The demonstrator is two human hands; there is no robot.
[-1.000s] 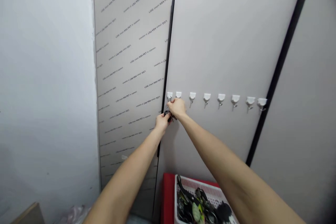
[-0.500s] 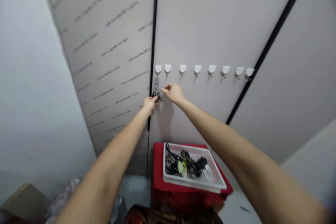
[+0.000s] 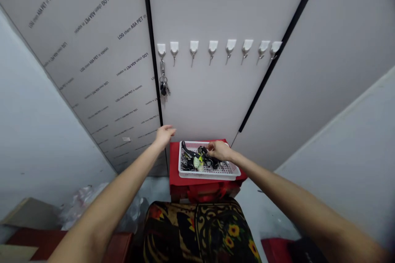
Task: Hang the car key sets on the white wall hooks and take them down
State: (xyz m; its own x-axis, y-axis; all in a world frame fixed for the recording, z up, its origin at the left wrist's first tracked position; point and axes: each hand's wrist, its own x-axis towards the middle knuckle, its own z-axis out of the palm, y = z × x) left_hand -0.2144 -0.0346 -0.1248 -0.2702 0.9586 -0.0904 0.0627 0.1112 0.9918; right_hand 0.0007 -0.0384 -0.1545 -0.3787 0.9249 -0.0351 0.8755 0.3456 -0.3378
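My right hand [image 3: 219, 150] reaches into a white plastic basket [image 3: 210, 176], its fingers closed over the dark pile inside. What they pinch is hidden. Bunches of keys, black fobs and a pale green tag [image 3: 196, 162] lie in the basket. My left hand [image 3: 166, 134] is in front of the wall, left of the basket, with its fingers apart and nothing in them. Above it a key ring with several keys [image 3: 163, 88] hangs from the leftmost white hook [image 3: 161, 50].
Several more white adhesive hooks [image 3: 212, 50] run in a row to the right on the grey panel. The basket stands on a red box [image 3: 174, 172]. Nearer me is a flower-patterned padded seat [image 3: 200, 230]. Clear plastic bags [image 3: 83, 203] lie at lower left.
Both hands have left the hanging key ring, which stays on its hook. The right hand has gone down into the basket; the left has dropped lower. The view has tilted down.
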